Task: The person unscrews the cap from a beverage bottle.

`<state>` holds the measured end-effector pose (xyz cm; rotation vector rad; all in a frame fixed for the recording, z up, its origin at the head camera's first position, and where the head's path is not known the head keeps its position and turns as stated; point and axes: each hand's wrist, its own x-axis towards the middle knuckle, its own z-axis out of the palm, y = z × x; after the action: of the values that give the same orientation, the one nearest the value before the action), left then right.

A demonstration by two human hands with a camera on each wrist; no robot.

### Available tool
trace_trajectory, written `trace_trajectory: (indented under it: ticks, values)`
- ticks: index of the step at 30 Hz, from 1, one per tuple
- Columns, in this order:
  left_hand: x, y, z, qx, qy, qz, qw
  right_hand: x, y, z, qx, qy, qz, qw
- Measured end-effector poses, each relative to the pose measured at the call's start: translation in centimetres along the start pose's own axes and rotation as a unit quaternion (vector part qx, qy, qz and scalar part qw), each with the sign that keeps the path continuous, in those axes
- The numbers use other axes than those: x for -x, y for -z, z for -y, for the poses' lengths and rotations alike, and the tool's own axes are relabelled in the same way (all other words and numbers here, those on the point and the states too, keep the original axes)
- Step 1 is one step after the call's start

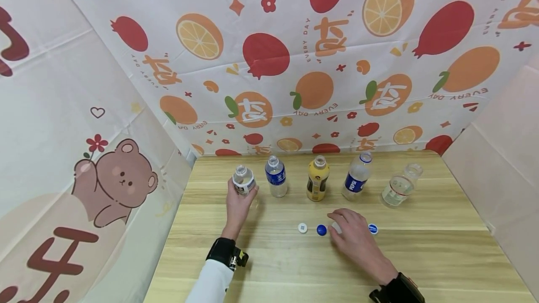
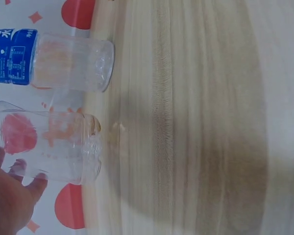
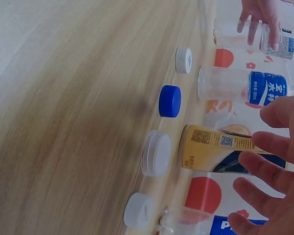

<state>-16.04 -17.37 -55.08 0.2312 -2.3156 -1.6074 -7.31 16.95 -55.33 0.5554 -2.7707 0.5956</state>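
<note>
My left hand [image 1: 240, 207] grips a clear plastic bottle [image 1: 243, 176] with a white label and no cap, fingers and thumb around its side. In the left wrist view the base of this bottle [image 2: 63, 147] shows close by the tabletop. My right hand [image 1: 353, 233] is over the row of loose caps, fingers spread and slightly bent, holding nothing. Near it lie a white cap [image 3: 183, 60], a blue cap [image 3: 170, 101], a wide translucent white cap [image 3: 156, 153] and another white-sided cap [image 3: 138, 210]. From above, the hand partly covers the wide cap.
Along the back of the wooden table [image 1: 269, 265] stand a blue-labelled clear bottle [image 1: 276, 176], a yellow bottle [image 1: 317, 179], a Pepsi bottle [image 1: 356, 176] and a wide-necked clear bottle [image 1: 400, 186], all uncapped. A fruit-printed cloth [image 1: 269, 60] hangs behind them.
</note>
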Motion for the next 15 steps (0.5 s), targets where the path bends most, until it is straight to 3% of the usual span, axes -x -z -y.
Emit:
trace_trajectory:
  ticks: [15]
  values:
    - [-1.6, -0.9, 1.2, -0.025, -0.016, -0.012, 0.9995, 0.4, 0.5, -0.6, -0.010, -0.002, -0.020, 1.000]
